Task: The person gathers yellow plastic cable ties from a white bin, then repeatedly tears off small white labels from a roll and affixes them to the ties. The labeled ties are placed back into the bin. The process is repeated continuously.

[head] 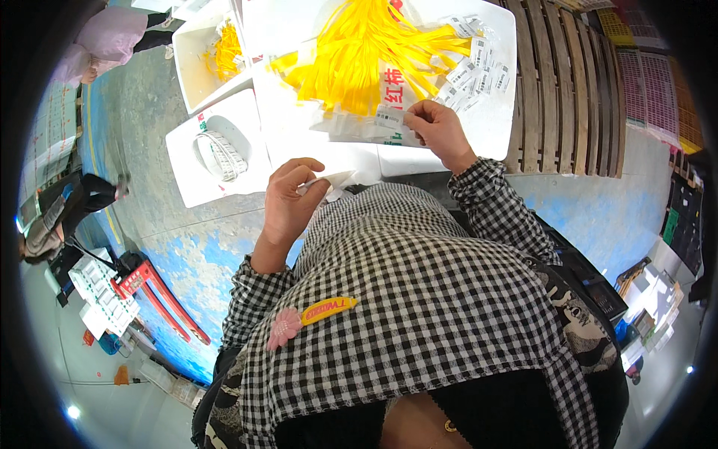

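Note:
My right hand point(440, 132) pinches the edge of a small white printed label point(390, 118) between thumb and fingers. This label lies at the near ends of a fanned bundle of yellow strips point(359, 62) on a white foam box top point(280, 134). Several similar labels point(477, 76) sit at the strips' right-hand ends. My left hand point(291, 196), lower and closer to my body, has thumb and forefinger on a white paper strip point(339, 179). Part of that strip is hidden behind the fingers and against my checked apron point(415, 292).
A coil of printed label tape point(221, 157) rests on a foam lid point(179, 146) at left. Behind it, a foam box point(182, 73) holds more yellow strips point(225, 53). Wooden pallets point(552, 90) stand at right. A red pallet jack point(162, 297) and two people are at left.

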The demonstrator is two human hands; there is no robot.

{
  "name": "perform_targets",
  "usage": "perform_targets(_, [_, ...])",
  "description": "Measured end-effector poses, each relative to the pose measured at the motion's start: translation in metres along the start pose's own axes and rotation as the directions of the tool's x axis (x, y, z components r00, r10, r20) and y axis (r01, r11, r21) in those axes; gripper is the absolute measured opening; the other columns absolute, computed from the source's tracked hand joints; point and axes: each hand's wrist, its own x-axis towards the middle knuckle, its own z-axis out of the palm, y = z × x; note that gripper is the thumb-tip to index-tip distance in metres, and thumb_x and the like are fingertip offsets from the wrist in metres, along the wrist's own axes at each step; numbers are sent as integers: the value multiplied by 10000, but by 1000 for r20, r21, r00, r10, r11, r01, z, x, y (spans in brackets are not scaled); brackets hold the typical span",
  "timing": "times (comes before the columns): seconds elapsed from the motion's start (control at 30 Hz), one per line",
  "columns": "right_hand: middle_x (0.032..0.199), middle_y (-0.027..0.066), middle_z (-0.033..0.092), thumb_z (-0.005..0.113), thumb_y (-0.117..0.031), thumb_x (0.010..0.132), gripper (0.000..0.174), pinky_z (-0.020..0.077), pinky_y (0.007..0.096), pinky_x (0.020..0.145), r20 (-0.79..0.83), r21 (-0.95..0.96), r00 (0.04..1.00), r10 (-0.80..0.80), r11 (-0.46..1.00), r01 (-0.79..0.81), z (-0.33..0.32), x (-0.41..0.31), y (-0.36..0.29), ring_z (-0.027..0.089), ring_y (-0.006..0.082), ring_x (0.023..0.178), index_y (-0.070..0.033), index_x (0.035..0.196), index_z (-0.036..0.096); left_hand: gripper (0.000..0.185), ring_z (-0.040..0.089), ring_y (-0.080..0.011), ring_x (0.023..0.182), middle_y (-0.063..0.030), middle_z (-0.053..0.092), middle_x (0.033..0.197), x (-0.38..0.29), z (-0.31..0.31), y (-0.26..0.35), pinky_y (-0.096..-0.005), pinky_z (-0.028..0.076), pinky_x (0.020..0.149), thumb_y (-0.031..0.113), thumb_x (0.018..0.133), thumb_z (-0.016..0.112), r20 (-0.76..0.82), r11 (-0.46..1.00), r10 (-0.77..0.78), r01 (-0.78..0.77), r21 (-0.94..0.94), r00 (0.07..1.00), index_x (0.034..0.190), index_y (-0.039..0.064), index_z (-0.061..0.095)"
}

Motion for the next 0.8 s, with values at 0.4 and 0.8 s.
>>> perform_targets(0.4, [811, 109, 684, 693, -136, 880, 177, 500, 287, 644, 80, -448, 974, -214, 865, 227, 14, 9, 2, 612, 159, 684, 35, 919, 668, 143, 574, -46, 740, -11, 679, 860, -11, -5, 10, -209, 464, 652, -54, 888, 565, 194, 861, -407, 446, -244, 893, 952, 9, 677])
perform_targets(0.8, [931, 127, 715, 682, -239, 865, 314, 540, 427, 742, 12, -802, 947, -322, 562, 201, 16, 13, -2, 691, 315, 841, -105, 1141, 615, 104, 651, -184, 916, -88, 693, 992, 2, -9, 10, -311, 520, 851, -51, 859, 612, 145, 969, 25, -60, 242, 989, 897, 37, 573])
